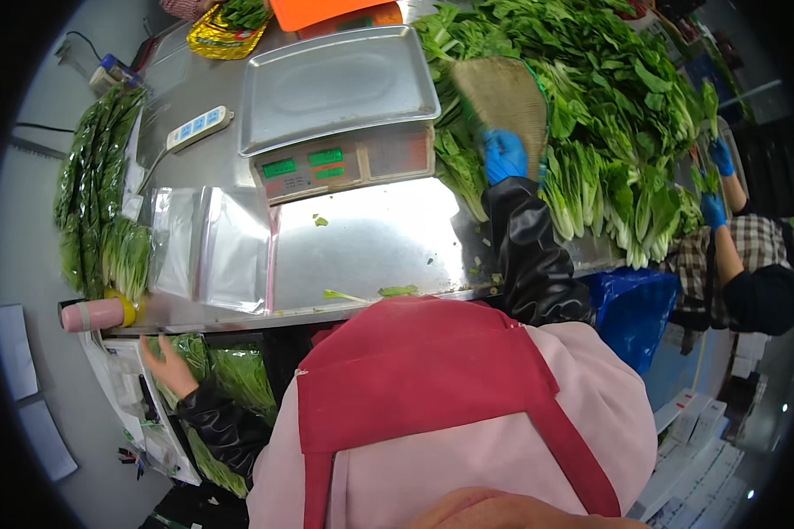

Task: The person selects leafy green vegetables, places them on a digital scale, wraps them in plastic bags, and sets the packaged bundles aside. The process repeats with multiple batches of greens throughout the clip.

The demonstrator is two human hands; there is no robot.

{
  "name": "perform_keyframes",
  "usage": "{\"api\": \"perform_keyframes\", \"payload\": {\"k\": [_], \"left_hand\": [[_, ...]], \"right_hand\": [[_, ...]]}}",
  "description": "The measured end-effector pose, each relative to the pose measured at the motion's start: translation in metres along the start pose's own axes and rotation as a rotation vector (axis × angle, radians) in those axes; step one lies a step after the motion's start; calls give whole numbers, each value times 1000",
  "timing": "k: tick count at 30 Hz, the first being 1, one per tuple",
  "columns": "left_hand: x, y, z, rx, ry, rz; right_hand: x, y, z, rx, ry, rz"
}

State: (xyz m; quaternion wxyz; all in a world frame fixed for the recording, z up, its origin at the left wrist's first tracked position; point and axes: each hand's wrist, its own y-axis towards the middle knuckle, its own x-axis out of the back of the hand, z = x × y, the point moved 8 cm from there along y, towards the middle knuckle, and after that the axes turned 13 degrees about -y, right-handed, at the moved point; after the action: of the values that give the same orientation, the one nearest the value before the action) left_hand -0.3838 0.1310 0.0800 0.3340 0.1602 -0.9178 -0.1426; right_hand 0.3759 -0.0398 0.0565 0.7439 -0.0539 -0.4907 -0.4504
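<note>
My right hand (505,155), in a blue glove, grips the lower end of a tan fan-shaped woven piece with green edging (506,96), which looks like a palm-leaf hand fan. It lies over loose leafy greens (460,162) beside a large pile of bok choy-like greens (602,99). Bare and with fingers apart, my left hand (170,370) is below the table edge at the left. It is just over clear-bagged greens (238,377) in a container; whether it touches them I cannot tell.
A digital scale with a metal pan (341,86) stands mid-table. Left of it lie clear plastic bags (231,244), a power strip (200,127), bagged greens (96,185) and a pink bottle (96,315). A co-worker's gloved hands (714,208) hold greens at right, near a blue bag (635,311).
</note>
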Motion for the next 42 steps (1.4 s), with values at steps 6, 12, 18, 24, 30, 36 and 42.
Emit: {"api": "perform_keyframes", "payload": {"k": [6,12,18,24,30,36,42], "left_hand": [[-183,-84,-257,-323,-565,707],[-298,-187,-265,-608,15,1309],[-310,-181,-259,-390,-296,1433],[-334,-234,-301,678,-1177,1526],[-342,-228,-249,1094,-1252,1151],[-333,-219,-253,945,-1288,1246],[-333,-215,-270,988,-1418,1241]], "right_hand": [[10,-108,127,716,259,461],[26,-121,33,-36,174,292],[1,-97,-25,-117,41,357],[-13,-151,86,316,423,866],[-7,-58,-51,-733,400,265],[-34,8,-115,-315,-147,152],[-47,-70,-38,-738,859,719]]}}
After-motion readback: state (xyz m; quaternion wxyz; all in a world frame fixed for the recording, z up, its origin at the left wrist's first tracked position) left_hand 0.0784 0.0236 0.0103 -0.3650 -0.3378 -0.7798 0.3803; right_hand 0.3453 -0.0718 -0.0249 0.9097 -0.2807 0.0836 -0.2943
